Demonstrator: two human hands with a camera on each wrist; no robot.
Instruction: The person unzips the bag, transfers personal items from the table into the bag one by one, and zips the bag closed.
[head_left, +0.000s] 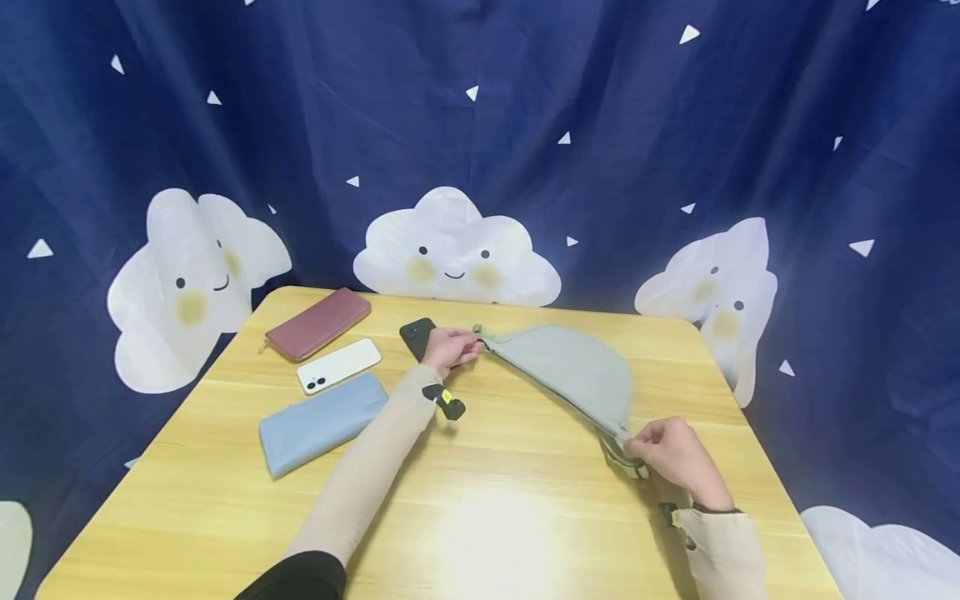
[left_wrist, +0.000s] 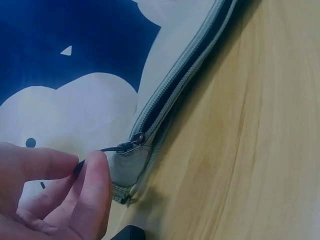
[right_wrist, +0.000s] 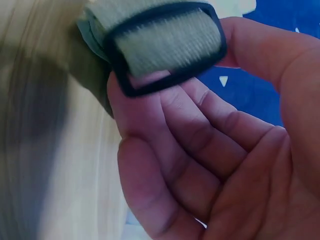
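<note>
A grey-green waist bag (head_left: 562, 362) lies across the right half of the table between both hands. My left hand (head_left: 452, 350) pinches the black cord pull (left_wrist: 111, 149) of the zipper at the bag's far left corner. In the left wrist view the zipper slider (left_wrist: 137, 140) sits at that corner, and the two rows of teeth beyond it stand apart. My right hand (head_left: 675, 454) grips the bag's near right corner between thumb and fingers. There the right wrist view shows a webbing strap (right_wrist: 172, 42) threaded through a dark rectangular buckle (right_wrist: 220, 37).
On the left lie a dark red wallet (head_left: 318, 325), a white phone (head_left: 341, 365) and a light blue wallet (head_left: 322, 423). A black phone (head_left: 416, 335) lies partly behind my left hand. The wooden table (head_left: 525, 517) meets a blue cloud-print curtain (head_left: 465, 133) at the back.
</note>
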